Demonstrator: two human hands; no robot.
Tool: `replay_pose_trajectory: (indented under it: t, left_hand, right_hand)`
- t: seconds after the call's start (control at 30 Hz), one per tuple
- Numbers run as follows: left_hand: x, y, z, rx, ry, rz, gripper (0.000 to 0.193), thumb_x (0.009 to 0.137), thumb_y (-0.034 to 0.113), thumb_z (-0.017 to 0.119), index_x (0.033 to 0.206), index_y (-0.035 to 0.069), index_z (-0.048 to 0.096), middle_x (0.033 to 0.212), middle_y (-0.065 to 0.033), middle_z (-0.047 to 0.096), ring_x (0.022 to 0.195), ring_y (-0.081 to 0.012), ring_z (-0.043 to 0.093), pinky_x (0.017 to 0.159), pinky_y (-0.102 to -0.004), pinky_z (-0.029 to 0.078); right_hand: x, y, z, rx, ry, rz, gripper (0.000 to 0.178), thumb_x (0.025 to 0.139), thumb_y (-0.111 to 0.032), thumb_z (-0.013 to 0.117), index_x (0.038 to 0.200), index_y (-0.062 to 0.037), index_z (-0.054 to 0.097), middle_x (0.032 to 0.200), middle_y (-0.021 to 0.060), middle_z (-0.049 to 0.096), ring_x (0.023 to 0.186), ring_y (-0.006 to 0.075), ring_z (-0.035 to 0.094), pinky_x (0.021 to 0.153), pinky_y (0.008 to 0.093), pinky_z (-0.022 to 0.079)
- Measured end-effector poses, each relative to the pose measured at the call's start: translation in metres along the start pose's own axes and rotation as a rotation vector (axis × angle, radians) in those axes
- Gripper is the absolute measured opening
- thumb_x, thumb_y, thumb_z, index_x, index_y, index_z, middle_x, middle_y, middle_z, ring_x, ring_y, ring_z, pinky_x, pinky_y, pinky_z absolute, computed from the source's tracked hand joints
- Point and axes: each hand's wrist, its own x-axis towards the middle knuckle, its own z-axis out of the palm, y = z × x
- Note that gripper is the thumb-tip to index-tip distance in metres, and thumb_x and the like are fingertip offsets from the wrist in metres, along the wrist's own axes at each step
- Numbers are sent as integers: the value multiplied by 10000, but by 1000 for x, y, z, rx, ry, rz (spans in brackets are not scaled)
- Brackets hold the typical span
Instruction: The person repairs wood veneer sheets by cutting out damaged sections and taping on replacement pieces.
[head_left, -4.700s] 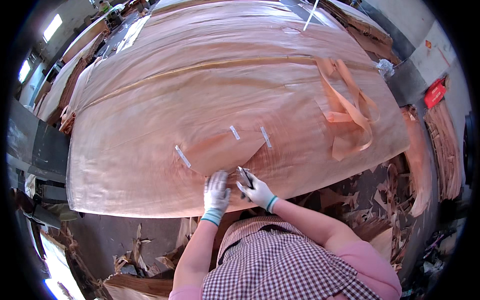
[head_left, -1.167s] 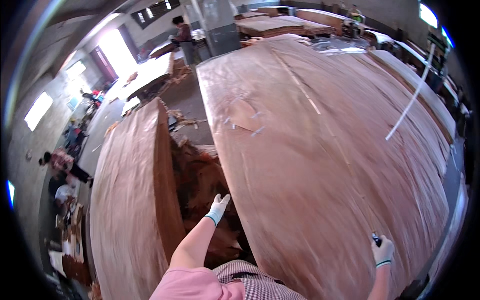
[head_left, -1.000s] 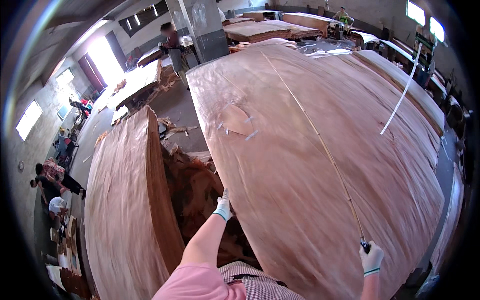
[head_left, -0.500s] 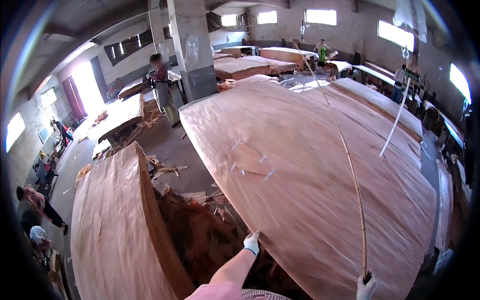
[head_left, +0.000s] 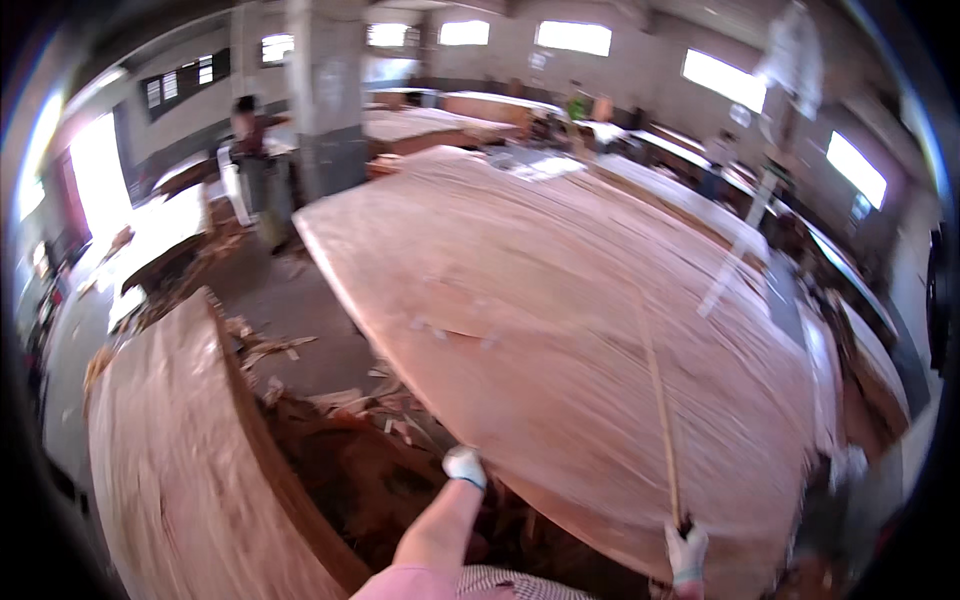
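A broad, pinkish-brown sheet of wood veneer [head_left: 560,380] spreads out before me, its surface lightly rippled. At its near left edge is my left hand [head_left: 464,466], in a white glove, with the fingers closed on the rim. My right hand [head_left: 687,550], also gloved in white, grips the lower end of a thin bamboo stick [head_left: 658,390]. The stick slants up and away over the sheet; its far part is smeared by motion. A patch [head_left: 452,310] with pieces of clear tape around it shows toward the sheet's left side.
To my left stands a tall veneer stack [head_left: 165,430]. Torn veneer scraps [head_left: 350,450] fill the gap between. Beyond are a pillar [head_left: 328,110], a person [head_left: 258,170] and more stacks [head_left: 440,125]. A white pole [head_left: 738,245] slants over the sheet's far right.
My view has turned a little to the right and blurred, so the room shifts left. The stick's far part now looks faint over the sheet. Both hands keep their holds.
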Motion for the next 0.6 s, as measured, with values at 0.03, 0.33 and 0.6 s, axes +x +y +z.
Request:
replay_pose_trajectory:
  t: [0.03,0.33,0.6]
  left_hand:
    - [-2,-22,-7,-55,114,59,131,762,108,550,751,85,678,768,-99,672,707,-246,648,692,-376,522]
    - [-78,-134,-67,-1610,90,-847,278,871,54,531,1123,-45,596,1113,-137,619,963,-288,594,863,-434,506]
    - [-140,-237,-107,-1274,105,-1249,334,942,256,525,1105,-20,617,963,-99,621,868,-235,571,771,-377,494]
  right_hand:
    - [-6,-2,-2,-53,4,-51,254,764,-193,686,866,33,630,629,166,583,622,230,643,578,360,468]
    - [-36,-21,14,-329,-159,-2,326,805,-410,634,942,-117,674,785,155,661,764,360,639,661,455,505]
    - [-55,5,20,-416,-239,20,289,827,-408,595,930,-144,654,771,113,667,740,319,644,656,439,499]
